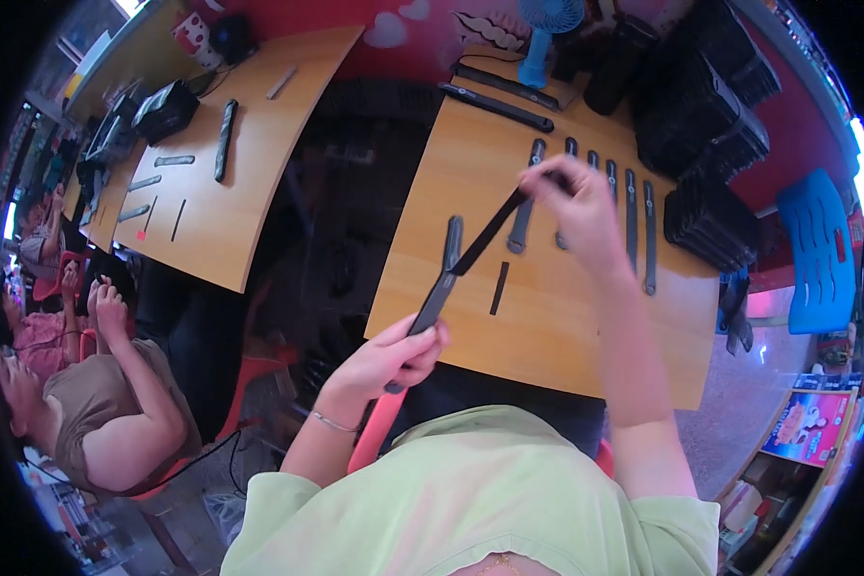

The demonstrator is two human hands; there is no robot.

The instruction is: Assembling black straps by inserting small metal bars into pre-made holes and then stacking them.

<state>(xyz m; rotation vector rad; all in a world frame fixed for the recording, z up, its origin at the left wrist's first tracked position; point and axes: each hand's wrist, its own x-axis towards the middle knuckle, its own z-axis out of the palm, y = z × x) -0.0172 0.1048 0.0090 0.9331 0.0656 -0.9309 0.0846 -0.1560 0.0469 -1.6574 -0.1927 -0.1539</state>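
Note:
My left hand [389, 357] is closed round the lower part of a slim dark grey bar [434, 300], holding it tilted over the near left of the table. From the bar's upper end a flat black strip [492, 230] runs up to the right. My right hand [574, 200] pinches the far end of that strip, slightly blurred. Whether the strip is joined to the bar or only meets it, I cannot tell. Behind the bar lies another grey piece [454, 233], and a short narrow black strip [499, 288] rests on the wood below my right hand.
Several similar bars [650, 235] lie in a row on the wooden table [547, 350]. Two longer dark pieces [497, 106], a blue fan [540, 43] and stacked black packs [706, 125] stand farther back. A co-worker [130, 403] sits left by another table [278, 125].

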